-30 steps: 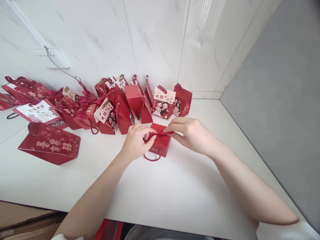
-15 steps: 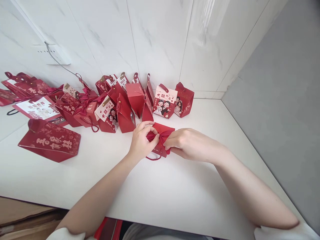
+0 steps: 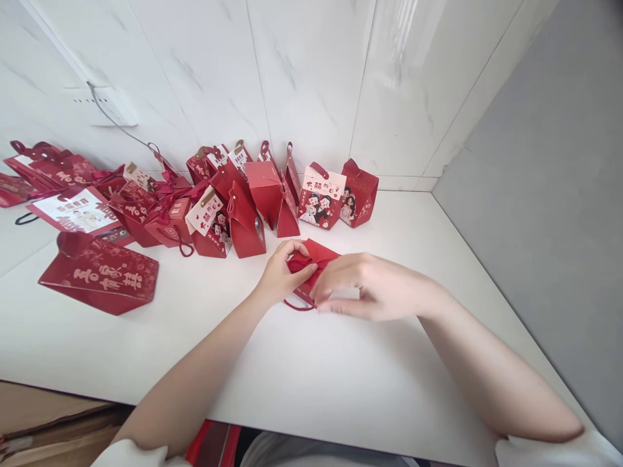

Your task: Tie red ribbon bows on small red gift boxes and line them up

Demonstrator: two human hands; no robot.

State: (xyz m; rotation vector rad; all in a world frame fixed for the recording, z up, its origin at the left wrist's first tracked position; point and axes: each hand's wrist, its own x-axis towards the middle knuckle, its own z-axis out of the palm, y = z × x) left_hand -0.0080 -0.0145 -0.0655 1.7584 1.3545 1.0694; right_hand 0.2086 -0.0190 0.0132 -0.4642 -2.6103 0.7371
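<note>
A small red gift box [image 3: 319, 249] lies on the white table between my hands. Dark red ribbon [image 3: 298, 264] is tied across its upper face, and a twisted red cord handle [image 3: 298, 307] curves out at the near side. My left hand [image 3: 285, 271] grips the box's left side, its thumb pressed on the ribbon and its fingers curled at the far edge. Over the box's right part is my right hand [image 3: 363, 285], slightly blurred, with the thumb apart from the bent fingers. It hides that end of the ribbon, and nothing shows between thumb and fingers.
Several red gift boxes, among them one with a cartoon couple [image 3: 320, 202], stand along the tiled wall [image 3: 311, 84]. Nearer on the left, a larger red box [image 3: 100, 275] lies on its side. A grey cable [image 3: 117, 120] hangs from the wall socket; a grey panel [image 3: 545, 214] borders the right.
My right hand has loosened its pinch on the ribbon, its thumb moving away from the fingers. My left thumb has shifted from pinching the knot to lying across the ribbon.
</note>
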